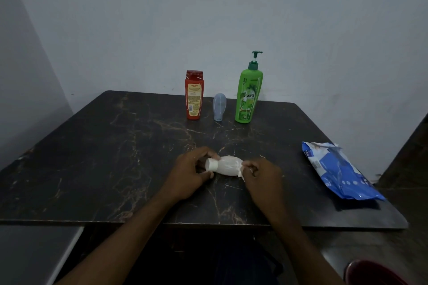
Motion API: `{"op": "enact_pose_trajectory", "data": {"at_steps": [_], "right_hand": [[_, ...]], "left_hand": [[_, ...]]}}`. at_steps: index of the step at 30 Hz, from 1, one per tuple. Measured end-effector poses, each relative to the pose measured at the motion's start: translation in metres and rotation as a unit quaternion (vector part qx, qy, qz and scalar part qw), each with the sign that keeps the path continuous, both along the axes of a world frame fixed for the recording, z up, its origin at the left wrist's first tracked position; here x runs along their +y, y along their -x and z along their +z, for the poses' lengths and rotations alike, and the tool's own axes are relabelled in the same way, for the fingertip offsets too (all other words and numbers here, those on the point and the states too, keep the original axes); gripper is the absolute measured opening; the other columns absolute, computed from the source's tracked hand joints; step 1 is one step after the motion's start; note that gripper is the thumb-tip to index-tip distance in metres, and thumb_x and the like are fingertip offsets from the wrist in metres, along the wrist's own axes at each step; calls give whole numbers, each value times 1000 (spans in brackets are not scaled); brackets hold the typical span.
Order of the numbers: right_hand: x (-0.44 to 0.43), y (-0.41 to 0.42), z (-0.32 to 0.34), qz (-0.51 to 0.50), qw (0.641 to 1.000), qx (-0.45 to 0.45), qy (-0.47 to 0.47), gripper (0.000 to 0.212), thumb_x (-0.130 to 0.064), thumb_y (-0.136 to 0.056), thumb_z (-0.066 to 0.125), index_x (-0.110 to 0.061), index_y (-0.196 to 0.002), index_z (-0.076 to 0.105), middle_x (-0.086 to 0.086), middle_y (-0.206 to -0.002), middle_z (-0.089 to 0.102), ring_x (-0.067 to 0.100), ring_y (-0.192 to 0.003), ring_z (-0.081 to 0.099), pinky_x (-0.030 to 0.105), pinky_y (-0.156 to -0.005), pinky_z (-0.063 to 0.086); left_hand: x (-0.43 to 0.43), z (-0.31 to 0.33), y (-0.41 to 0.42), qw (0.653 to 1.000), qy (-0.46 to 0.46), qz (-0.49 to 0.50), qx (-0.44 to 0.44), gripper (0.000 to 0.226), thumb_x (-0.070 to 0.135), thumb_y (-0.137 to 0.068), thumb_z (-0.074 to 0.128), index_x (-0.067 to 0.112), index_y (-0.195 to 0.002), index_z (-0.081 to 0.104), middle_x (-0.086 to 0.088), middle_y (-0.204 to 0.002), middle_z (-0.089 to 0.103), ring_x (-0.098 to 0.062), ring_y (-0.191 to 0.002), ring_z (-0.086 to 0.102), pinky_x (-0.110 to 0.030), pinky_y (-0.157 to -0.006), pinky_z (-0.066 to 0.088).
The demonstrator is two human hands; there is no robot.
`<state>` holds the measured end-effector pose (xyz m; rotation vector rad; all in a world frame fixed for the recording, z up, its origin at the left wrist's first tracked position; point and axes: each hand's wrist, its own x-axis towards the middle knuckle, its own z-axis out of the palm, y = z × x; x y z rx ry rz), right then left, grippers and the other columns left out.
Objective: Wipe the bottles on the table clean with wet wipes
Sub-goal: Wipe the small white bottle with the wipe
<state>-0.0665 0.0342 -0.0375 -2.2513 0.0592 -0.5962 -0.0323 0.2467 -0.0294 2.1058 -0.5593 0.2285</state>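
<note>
A small white bottle (212, 165) lies on its side above the dark marble table (115, 157), its body wrapped in a white wet wipe (229, 165). My left hand (191, 172) grips the bottle at its white cap end. My right hand (259, 173) pinches the wipe at the bottle's other end. At the back of the table stand a red bottle (194, 95), a small grey-blue bottle (219, 107) upside down on its cap, and a tall green pump bottle (249, 92).
A blue wet-wipe pack (338, 171) lies near the table's right edge. The table stands against a pale wall. A dark red object (375, 273) shows at the lower right, below the table's front edge.
</note>
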Motion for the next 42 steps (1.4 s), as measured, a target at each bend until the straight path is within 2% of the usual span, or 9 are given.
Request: {"op": "enact_pose_trajectory", "data": {"at_steps": [3, 7, 11, 15, 19, 26, 30, 33, 42], "right_hand": [[10, 1, 0, -22, 1000, 21, 1, 13, -14, -92, 64, -19, -99, 74, -5, -94, 68, -2, -74, 54, 7, -62, 39], [43, 10, 0, -14, 999, -1, 33, 15, -21, -94, 61, -18, -103, 72, -3, -103, 66, 10, -86, 61, 15, -71, 45], [55, 13, -3, 29, 995, -28, 88, 16, -21, -95, 60, -14, -100, 73, 0, -98, 65, 16, -84, 64, 26, -73, 50], [19, 1, -8, -10, 997, 4, 71, 15, -25, -95, 60, -20, -97, 74, -5, -92, 65, 0, -73, 53, 10, -63, 35], [-7, -7, -5, -32, 999, 34, -5, 11, -16, -93, 65, -16, -95, 75, -7, -86, 67, -8, -66, 50, 5, -59, 39], [42, 7, -9, 20, 998, -29, 51, 16, -16, -92, 64, -15, -103, 75, -1, -100, 69, 5, -84, 60, -1, -70, 33], [28, 2, -6, 8, 999, -1, 34, 19, -20, -95, 59, -19, -107, 74, -4, -103, 68, 7, -90, 62, 15, -83, 44], [-2, -11, -1, -50, 996, 61, -38, 13, -19, -95, 61, -18, -100, 73, -8, -85, 64, -1, -74, 57, 21, -71, 51], [36, 5, 1, 8, 1000, -12, -8, 17, -15, -93, 62, -18, -106, 72, -8, -101, 65, -7, -81, 52, 0, -72, 39]], "left_hand": [[-1, 0, 1, 1000, 12, 1, 4, 39, 1, -79, 84, 25, -107, 74, 10, -117, 71, -5, -105, 67, -26, -92, 57], [-1, 0, -1, 999, 43, 0, 14, 20, 12, -86, 82, 23, -102, 78, 9, -106, 76, -8, -99, 71, -34, -92, 58], [-1, 0, -3, 997, 62, -1, 46, 26, 11, -87, 81, 21, -110, 76, 8, -106, 76, -7, -99, 72, -27, -90, 59], [-1, 0, -5, 995, 55, 7, 80, 32, 19, -82, 86, 20, -113, 76, 9, -105, 77, -4, -96, 73, -22, -86, 59], [1, 0, -5, 996, 42, 7, 80, 32, 23, -83, 86, 21, -113, 78, 10, -104, 78, -4, -95, 73, -22, -85, 59], [1, -1, -5, 998, 24, 7, 57, 33, 22, -83, 85, 23, -114, 77, 12, -104, 77, -1, -93, 72, -15, -83, 55], [1, -1, -6, 997, 36, 3, 67, 34, 20, -82, 86, 22, -114, 77, 12, -102, 78, -2, -91, 72, -12, -80, 54], [1, -1, -7, 995, 47, -4, 83, 34, 18, -81, 86, 20, -114, 77, 10, -104, 78, -4, -93, 72, -14, -81, 55], [0, -3, -9, 996, 40, -11, 74, 31, 18, -81, 87, 22, -110, 77, 15, -103, 77, -5, -93, 72, -15, -81, 55]]}}
